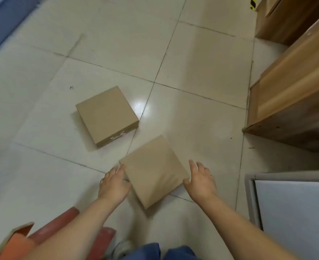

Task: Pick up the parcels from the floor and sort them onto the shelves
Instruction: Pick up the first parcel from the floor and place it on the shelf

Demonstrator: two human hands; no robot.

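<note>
Two flat brown cardboard parcels lie on the pale tiled floor. The near parcel [154, 170] sits between my hands, turned like a diamond. My left hand [113, 184] rests at its left edge, fingers spread and touching the side. My right hand [201, 178] is at its right corner, fingers apart, thumb against the edge. Neither hand has closed around it, and the parcel is flat on the floor. The far parcel [107, 115] lies apart, up and to the left, with a printed mark on its near side.
Wooden shelving [294, 102] stands along the right. A grey-white panel [294, 209] is at the lower right. Red and orange objects [42, 235] lie at the lower left. My blue trousers [162, 253] and a white shoe [122, 247] show at the bottom edge.
</note>
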